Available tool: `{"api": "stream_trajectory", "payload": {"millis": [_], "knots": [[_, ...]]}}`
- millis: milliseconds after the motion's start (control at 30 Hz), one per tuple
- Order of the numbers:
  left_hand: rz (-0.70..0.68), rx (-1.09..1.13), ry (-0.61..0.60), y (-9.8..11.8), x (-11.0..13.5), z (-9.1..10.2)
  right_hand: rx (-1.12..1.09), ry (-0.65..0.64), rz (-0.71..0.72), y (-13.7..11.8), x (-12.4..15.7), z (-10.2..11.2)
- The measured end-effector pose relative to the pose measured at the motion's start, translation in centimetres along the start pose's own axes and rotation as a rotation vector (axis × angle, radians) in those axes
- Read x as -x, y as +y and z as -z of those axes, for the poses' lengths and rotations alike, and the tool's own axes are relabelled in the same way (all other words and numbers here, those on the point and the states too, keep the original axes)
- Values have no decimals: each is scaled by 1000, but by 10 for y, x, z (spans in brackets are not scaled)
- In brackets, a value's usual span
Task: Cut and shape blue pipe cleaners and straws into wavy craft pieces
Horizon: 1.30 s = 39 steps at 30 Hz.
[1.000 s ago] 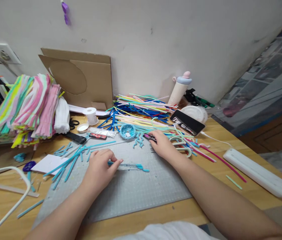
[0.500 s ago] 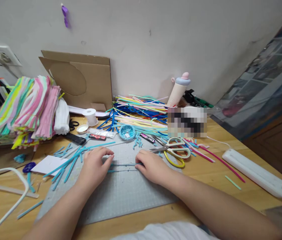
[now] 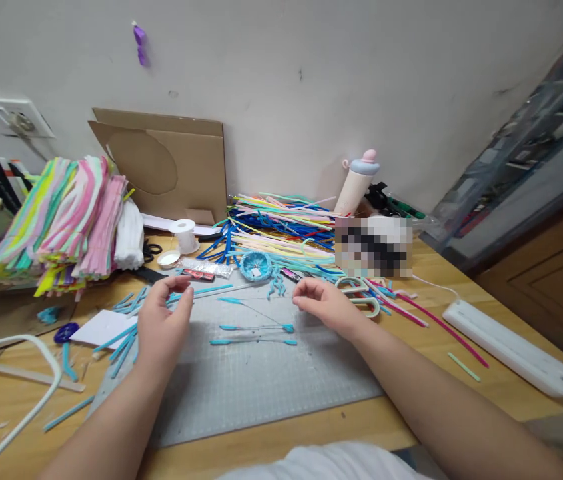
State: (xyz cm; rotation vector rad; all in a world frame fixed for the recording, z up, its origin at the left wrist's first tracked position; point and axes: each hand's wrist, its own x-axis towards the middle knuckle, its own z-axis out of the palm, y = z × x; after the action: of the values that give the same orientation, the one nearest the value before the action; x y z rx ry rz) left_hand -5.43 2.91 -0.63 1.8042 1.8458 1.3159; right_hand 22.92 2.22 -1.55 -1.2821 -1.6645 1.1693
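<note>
Between my hands, blue pipe cleaners (image 3: 260, 342) lie on the grey cutting mat (image 3: 261, 387), their middles bare thin wire and their ends fuzzy. Two lie nearly level, and another slants across above them. My left hand (image 3: 164, 323) hovers left of them, fingers curved and thumb apart, holding nothing visible. At the upper right, my right hand (image 3: 326, 307) has thumb and fingertips pressed together. A faint thin line runs toward that pinch, but what it holds is too small to tell. Just beyond is a round blue fuzzy cup shape (image 3: 256, 266) with curly blue strands (image 3: 276, 283) beside it.
White-handled scissors (image 3: 368, 305) lie partly behind my right forearm. Cut blue stems (image 3: 121, 350) and a white card (image 3: 104, 329) are at left. Behind are heaped coloured pipe cleaners (image 3: 281, 230), a thread spool (image 3: 184, 235), cardboard (image 3: 196, 167) and a bottle (image 3: 354, 187). A white bar (image 3: 508, 347) sits at right.
My hands have moved apart, the left to the left and the right up and to the right. The blue pipe cleaners between them are now uncovered, and my right hand now covers part of the scissors.
</note>
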Motion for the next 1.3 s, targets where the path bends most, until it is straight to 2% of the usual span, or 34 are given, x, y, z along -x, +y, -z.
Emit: {"api": "stream_trajectory", "payload": {"millis": [167,333,467,600,700,833,1033,1167,1300], "knots": [[65,-29,-63,-26,-15,-6,-156,37,-7,-1,-2,1],[26,-132,-122,-30,-21,-5,-240,130,-12,1,-2,1],[-4,-245,-39,-33,-34,20,-349,187,5,0,-2,8],[76,-312,117,-51,-51,50,-535,191,15,-3,-1,16],[101,-334,111,-61,-56,58,-640,139,-18,-5,1,19],[30,-365,-21,-53,-48,41,-708,85,-78,-4,2,19],[-233,-420,-308,-32,-31,-4,-663,82,-155,2,-1,11],[-304,-474,-376,-28,-27,-17,-523,74,-202,8,-4,7],[-313,-519,-392,-28,-24,-23,-326,86,-182,12,-5,2]]}}
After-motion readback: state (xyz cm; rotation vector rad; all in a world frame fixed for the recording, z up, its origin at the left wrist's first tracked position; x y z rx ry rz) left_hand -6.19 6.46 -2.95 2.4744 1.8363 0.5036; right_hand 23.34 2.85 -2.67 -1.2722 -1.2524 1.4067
